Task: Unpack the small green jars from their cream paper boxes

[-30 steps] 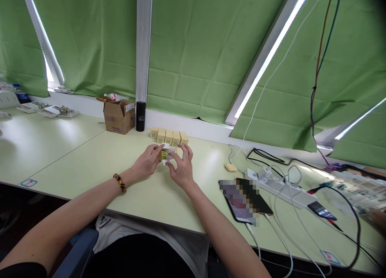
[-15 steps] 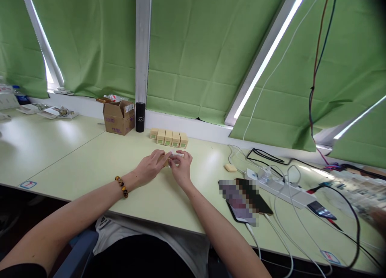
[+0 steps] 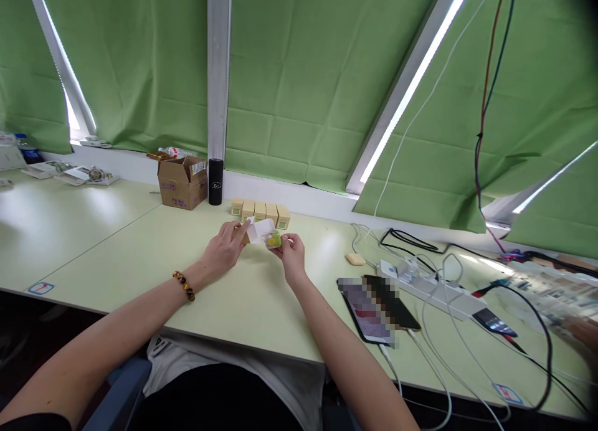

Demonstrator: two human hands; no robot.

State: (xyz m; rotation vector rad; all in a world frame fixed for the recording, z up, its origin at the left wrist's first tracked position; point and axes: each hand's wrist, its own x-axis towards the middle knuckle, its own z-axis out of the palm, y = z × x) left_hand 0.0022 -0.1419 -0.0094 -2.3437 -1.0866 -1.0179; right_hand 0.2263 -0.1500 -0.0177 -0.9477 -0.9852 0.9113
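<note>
My left hand (image 3: 225,245) is closed around a small box (image 3: 260,232) whose white inner flap stands open toward the right. Most of the box's outside is hidden by my fingers. Just right of the opening, my right hand (image 3: 292,254) pinches a small green and yellow item (image 3: 273,240) in clear wrapping; its exact kind is too small to make out. Behind my hands, several small yellow boxes (image 3: 271,213) with green labels stand in a row on the table.
A brown cardboard box (image 3: 181,185) and a black tumbler (image 3: 215,182) stand near the wall. To the right lie two phones (image 3: 367,312), a white power strip (image 3: 432,292) with tangled cables, and a small yellow piece (image 3: 355,259). A person's hand (image 3: 582,331) shows at the right edge.
My hands have moved apart. The small box's white flap now shows open, and the green and yellow item has come into sight in my right hand.
</note>
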